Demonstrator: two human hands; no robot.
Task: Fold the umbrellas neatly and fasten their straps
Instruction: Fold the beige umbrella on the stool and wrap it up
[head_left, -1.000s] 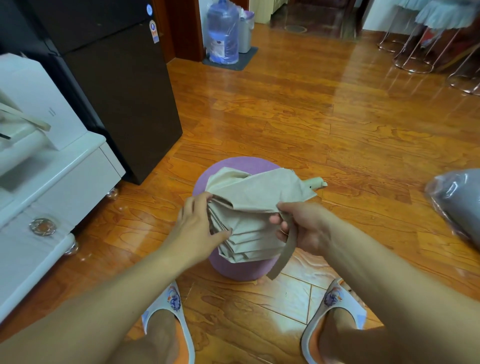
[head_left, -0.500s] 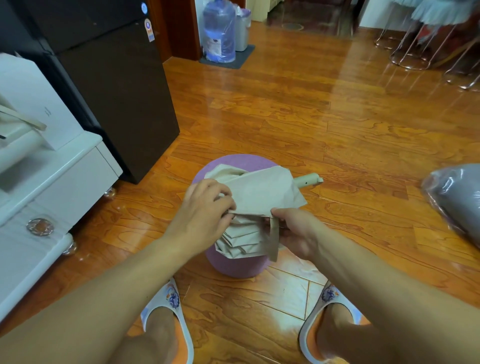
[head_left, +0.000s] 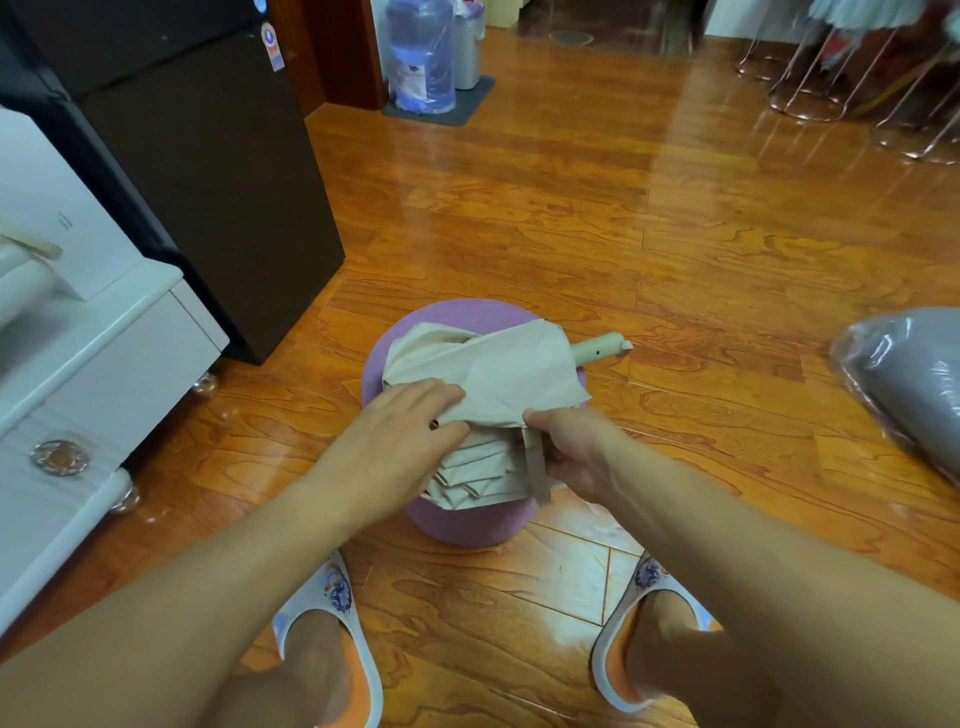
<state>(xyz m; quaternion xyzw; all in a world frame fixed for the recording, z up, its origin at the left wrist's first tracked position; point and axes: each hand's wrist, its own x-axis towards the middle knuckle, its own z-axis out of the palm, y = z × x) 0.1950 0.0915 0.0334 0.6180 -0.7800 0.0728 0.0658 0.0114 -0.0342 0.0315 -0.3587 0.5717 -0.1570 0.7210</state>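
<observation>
The beige fabric folding umbrella (head_left: 483, 374) lies across the top of a round lilac padded stool (head_left: 467, 525), its long axis running from the near left, where the pleated canopy folds stack up, to the far right, where the pale cream cylindrical handle (head_left: 600, 347) sticks out past the stool's edge. A narrow beige fastening strap (head_left: 535, 467) hangs down from the near side of the canopy, just in front of the pleats. The right hand (head_left: 576, 452) pinches this strap at its upper end with curled fingers, so that grip is closed on the strap. The left hand (head_left: 400, 441) lies on the canopy with fingers fairly straight, pressing the loose top flap against the bundle; it is an open, flat hold and no fingers are seen curling round the cloth. The strap lies crosswise to the umbrella's long axis, and the right hand is the nearer of the 2 to it, so the wrap probably falls to that hand while the left keeps the folds flat. The top flap looks loose and uneven, so the bundle may need tightening first. A grey plastic-wrapped bundle (head_left: 914, 384) rests well apart to the right on the glossy orange wooden floor (head_left: 623, 208).
</observation>
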